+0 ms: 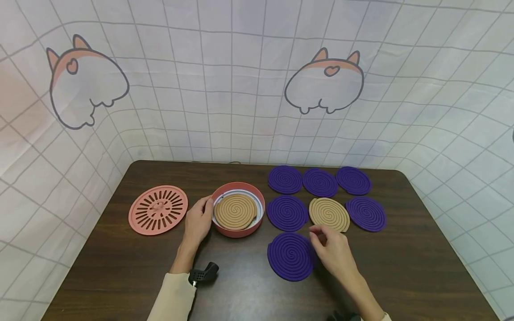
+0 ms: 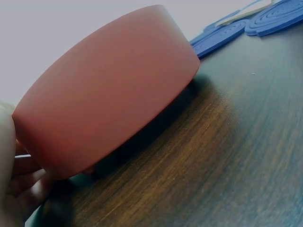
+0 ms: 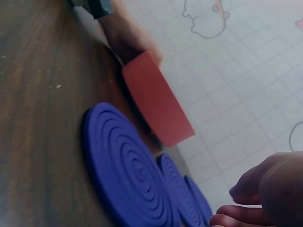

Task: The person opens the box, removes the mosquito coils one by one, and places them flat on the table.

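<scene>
My left hand grips the left side of a round red mosquito coil holder, thumb by the rim and fingers lower down its wall. Inside the holder, on a whitish liner, lies a tan mosquito coil. Over on the right, my right hand hovers with loosely bent fingers and nothing between them. It overlaps the right edge of the nearest purple mosquito coil. Just beyond its fingertips lies another tan coil.
A slotted pink-red lid lies flat left of the holder. Several purple coils, such as the back one, are spread over the right half of the dark wooden table. A white checked curtain hangs behind.
</scene>
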Demonstrator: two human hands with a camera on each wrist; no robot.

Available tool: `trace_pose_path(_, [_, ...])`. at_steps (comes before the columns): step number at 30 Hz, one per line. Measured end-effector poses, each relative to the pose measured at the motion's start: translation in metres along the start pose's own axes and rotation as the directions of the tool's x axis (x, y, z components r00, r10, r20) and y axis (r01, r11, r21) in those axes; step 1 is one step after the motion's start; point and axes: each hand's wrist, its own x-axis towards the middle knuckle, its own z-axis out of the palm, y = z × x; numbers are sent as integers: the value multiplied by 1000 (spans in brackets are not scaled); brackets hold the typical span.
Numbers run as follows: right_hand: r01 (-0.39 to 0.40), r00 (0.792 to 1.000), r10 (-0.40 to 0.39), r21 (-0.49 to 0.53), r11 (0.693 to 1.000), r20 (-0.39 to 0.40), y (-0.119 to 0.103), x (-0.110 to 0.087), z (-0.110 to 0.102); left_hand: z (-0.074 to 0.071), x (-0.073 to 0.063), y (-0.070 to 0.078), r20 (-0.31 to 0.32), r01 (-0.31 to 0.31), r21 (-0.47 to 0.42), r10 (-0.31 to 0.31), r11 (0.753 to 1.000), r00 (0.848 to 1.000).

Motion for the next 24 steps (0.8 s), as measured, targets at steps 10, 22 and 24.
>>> trace_pose_path(10, [25,1000,-25,44,999,4,-21,21,4,-2,1,0,6,7,3,-7,1000,1000])
trace_pose_path(22, [72,997,-73,80,994,9,-45,44,18,-2,1,0,4,-10,10,10,1000,1000])
trace_pose_path(24, [74,997,-76,81,994,13,-49,48,21,-2,1,0,5,-12,10,12,1000,1000])
